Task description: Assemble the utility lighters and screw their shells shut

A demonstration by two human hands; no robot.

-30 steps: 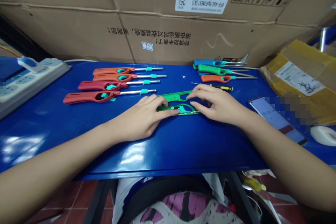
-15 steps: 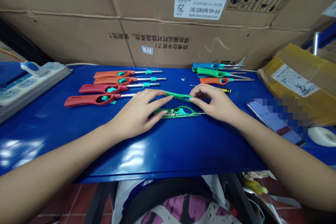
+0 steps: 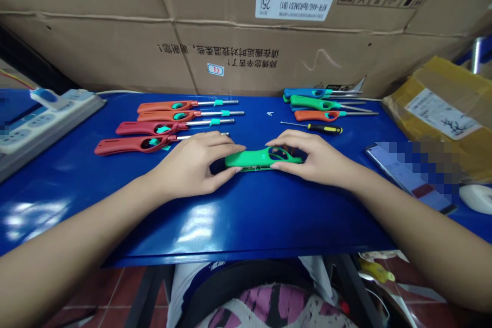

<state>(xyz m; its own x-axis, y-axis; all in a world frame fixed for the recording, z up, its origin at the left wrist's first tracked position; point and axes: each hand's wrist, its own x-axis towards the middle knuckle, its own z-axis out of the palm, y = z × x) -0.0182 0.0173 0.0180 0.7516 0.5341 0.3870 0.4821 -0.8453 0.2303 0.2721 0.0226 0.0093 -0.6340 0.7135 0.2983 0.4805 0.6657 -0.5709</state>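
A green lighter casing half [image 3: 249,158] lies over its matching lower half on the blue table, a narrow gap with inner parts showing along the near edge. My left hand [image 3: 198,164] pinches the handle end between thumb and fingers. At the trigger-loop end, my right hand [image 3: 307,156] grips the same casing, thumb in front and fingers behind. The metal tube is hidden by my right hand. Behind my right hand lies a screwdriver [image 3: 325,128] with a black and yellow handle.
Several red and orange lighters [image 3: 134,144] lie in a row at left. More lighters [image 3: 313,115] are grouped at back right. A power strip [image 3: 49,120] stands at far left; a phone [image 3: 407,177], a taped parcel [image 3: 442,113] and a white mouse [image 3: 476,198] are at right. A large carton [image 3: 226,41] stands behind.
Both hands have lowered the upper green casing half from above onto the lower half, covering most of the inner parts. The screwdriver now shows fully.
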